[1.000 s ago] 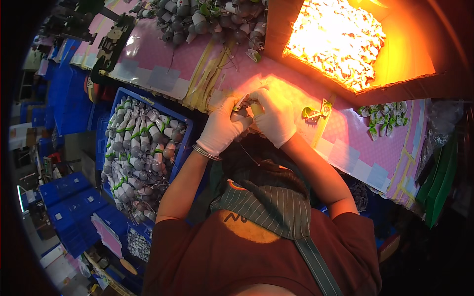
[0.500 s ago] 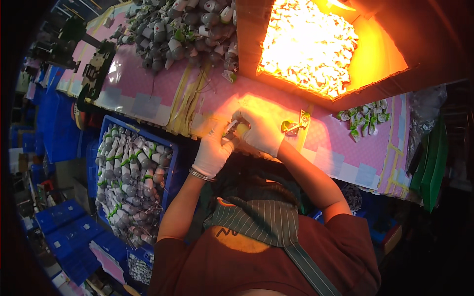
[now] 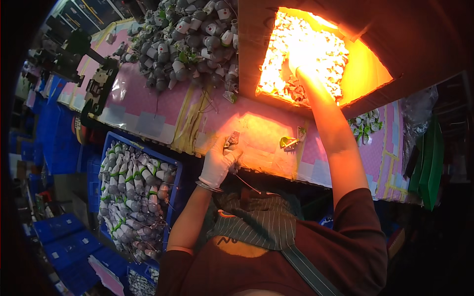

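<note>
In a white glove, my left hand (image 3: 217,165) is closed around a small greyish part (image 3: 232,140) at the table's near edge. A thin cord (image 3: 249,184) trails from beneath that hand. My right hand (image 3: 299,63) reaches into a brightly lit cardboard box (image 3: 390,88) heaped with small pieces (image 3: 332,61); glare washes out its fingers. Between the box and the table's edge lies a small green-and-white piece (image 3: 288,143).
Grey-and-white bulb-shaped parts (image 3: 180,44) are piled at the back left. A blue crate (image 3: 177,185) of similar parts stands left of me. Small green-and-white pieces (image 3: 366,126) lie right of my forearm. A dark metal fixture (image 3: 98,86) sits at the table's left.
My right hand has left the part near my left hand and gone up and right into the box. My left hand stays almost in place, still holding the small part.
</note>
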Demonstrator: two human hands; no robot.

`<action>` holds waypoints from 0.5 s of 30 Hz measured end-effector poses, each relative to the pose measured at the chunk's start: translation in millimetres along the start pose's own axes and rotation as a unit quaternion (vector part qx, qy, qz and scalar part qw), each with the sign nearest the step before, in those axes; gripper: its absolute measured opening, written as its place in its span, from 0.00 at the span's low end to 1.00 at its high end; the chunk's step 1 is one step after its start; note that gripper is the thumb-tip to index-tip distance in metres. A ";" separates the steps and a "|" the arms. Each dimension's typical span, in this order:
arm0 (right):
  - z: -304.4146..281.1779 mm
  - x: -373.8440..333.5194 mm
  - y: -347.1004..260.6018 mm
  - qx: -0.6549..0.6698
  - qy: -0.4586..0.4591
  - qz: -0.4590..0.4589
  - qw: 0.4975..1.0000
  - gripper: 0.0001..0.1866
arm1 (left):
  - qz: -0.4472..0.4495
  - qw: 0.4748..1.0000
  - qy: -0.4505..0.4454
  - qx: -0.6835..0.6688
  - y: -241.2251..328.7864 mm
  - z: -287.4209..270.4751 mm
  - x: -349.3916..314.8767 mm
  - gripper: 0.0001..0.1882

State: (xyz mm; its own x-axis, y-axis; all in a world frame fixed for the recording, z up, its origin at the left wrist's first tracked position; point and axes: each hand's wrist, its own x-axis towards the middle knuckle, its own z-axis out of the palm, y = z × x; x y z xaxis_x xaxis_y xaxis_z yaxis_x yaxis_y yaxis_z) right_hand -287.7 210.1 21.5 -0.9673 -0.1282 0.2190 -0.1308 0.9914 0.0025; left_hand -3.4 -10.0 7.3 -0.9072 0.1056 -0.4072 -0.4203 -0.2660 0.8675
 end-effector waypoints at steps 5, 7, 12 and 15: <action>8.9 12.1 14.6 -0.075 0.022 0.016 0.997 0.15 | -0.003 1.000 -0.003 0.000 -5.1 -8.1 -1.4 0.15; 5.0 4.2 17.9 -0.013 0.046 0.020 0.999 0.14 | -0.016 1.000 -0.001 0.010 -4.4 -9.6 -1.6 0.15; -2.5 -25.5 10.5 0.151 0.096 0.033 0.983 0.12 | -0.004 1.000 -0.007 -0.018 3.7 -0.1 -1.4 0.13; -9.2 -45.6 3.8 0.250 0.124 0.047 0.959 0.11 | -0.009 1.000 -0.003 -0.025 3.9 1.1 1.1 0.15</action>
State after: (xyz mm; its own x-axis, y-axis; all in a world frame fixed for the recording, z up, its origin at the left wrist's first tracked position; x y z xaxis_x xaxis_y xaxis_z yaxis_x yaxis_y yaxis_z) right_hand -242.1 219.9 20.6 -0.9065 0.0324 0.4209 -0.1941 0.8534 -0.4838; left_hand -6.1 -9.8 10.5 -0.9001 0.1171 -0.4197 -0.4346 -0.3112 0.8451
